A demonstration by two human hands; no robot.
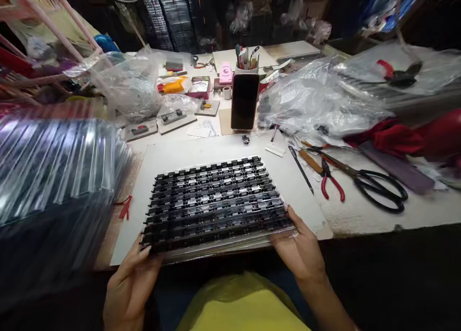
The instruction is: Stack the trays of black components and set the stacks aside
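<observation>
A clear plastic tray (pixel 201 254) filled with rows of small black parts (pixel 216 201) is held level over the front of the white board (pixel 144 216). My left hand (pixel 131 278) grips its near left corner, thumb on top and fingers underneath. At the near right corner, my right hand (pixel 302 249) grips the tray the same way. Below the tray's front edge shows a yellow garment (pixel 245 302).
Clear ribbed trays are stacked (pixel 61 163) at the left. A phone (pixel 245 102) stands upright behind the board. Scissors (pixel 378 182), red-handled pliers (pixel 331 180) and a black pen (pixel 300 170) lie at the right. Plastic bags (pixel 317 100) crowd the back.
</observation>
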